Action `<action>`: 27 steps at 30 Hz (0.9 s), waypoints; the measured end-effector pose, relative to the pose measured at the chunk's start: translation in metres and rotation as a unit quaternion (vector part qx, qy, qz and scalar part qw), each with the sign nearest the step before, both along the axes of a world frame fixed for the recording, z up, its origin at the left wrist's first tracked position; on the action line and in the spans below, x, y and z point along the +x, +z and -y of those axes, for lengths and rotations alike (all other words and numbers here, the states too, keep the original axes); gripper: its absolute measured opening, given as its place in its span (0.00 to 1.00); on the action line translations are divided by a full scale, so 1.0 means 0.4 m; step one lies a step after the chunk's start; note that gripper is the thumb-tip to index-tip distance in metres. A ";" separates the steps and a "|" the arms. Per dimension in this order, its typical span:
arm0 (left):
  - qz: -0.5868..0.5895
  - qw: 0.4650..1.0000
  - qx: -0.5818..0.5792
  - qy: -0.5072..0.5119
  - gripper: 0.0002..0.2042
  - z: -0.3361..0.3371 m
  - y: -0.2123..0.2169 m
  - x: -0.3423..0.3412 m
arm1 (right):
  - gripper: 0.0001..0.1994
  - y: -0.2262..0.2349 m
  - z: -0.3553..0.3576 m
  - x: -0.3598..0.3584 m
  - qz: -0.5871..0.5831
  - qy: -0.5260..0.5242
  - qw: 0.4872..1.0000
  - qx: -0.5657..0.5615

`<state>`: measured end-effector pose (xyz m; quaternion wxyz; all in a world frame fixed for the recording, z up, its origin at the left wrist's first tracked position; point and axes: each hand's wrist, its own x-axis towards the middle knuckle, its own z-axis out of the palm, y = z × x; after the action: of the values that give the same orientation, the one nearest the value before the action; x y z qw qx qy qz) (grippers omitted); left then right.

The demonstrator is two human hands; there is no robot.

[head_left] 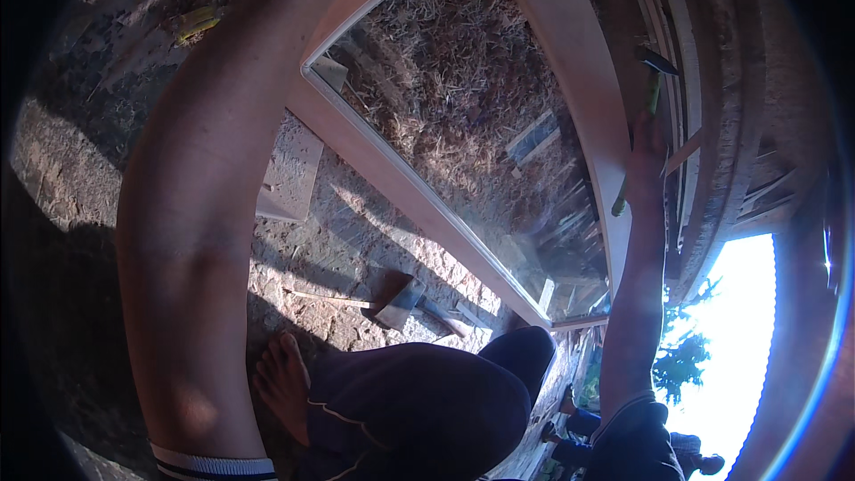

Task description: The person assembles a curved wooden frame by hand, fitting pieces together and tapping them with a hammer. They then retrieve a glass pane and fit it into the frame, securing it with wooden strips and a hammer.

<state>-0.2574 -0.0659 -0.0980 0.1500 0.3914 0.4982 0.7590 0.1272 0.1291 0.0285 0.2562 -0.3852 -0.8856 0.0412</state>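
Observation:
My right hand (648, 144) is wrapped around the green handle of a hammer (655, 93), whose dark head points up and away. It is over the right side rail of a wooden frame (419, 191). A glass pane (525, 214) appears to sit within the frame; wood shavings show through it and streaky reflections lie near its lower corner. On the left, my bare left forearm (200, 169) stretches up across the frame's upper left corner. My left hand lies past the upper edge, out of sight.
An axe (401, 303) lies on the sunlit ground beside my bare foot (283, 379) and dark-clothed knee (427, 401). A flat board (289, 169) is left of the frame. Long wooden strips (681, 36) run along the right. Another person (579, 428) is at the lower right.

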 end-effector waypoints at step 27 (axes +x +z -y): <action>-0.555 0.727 0.069 0.398 0.25 0.091 0.098 0.025 | 0.16 -0.032 0.178 0.019 -0.104 0.102 0.989 0.030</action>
<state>-0.2475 -0.1021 -0.0587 -0.4970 0.5180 0.5490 0.4282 0.1347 0.0581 0.0157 0.3524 -0.2791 -0.8896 0.0804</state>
